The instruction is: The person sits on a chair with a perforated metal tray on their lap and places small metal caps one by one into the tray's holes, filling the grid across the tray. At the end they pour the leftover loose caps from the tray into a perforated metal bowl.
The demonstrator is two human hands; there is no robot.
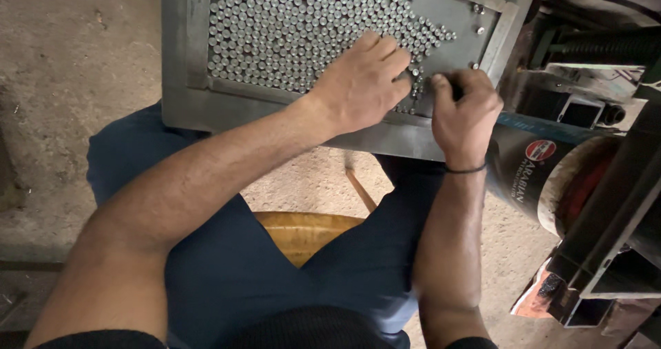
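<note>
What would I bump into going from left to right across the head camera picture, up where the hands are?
Bare grey concrete floor → flat grey metal tray → packed small silver metal cylinders → left hand, lying flat on them → right hand, fingers curled → dark cylindrical can with a red inside.

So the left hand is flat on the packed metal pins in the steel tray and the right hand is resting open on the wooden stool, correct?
Not quite. The head view shows the left hand flat on the metal pins in the steel tray, but the right hand is not on the wooden stool: it is curled closed at the tray's lower right corner, beside the pins.
</note>
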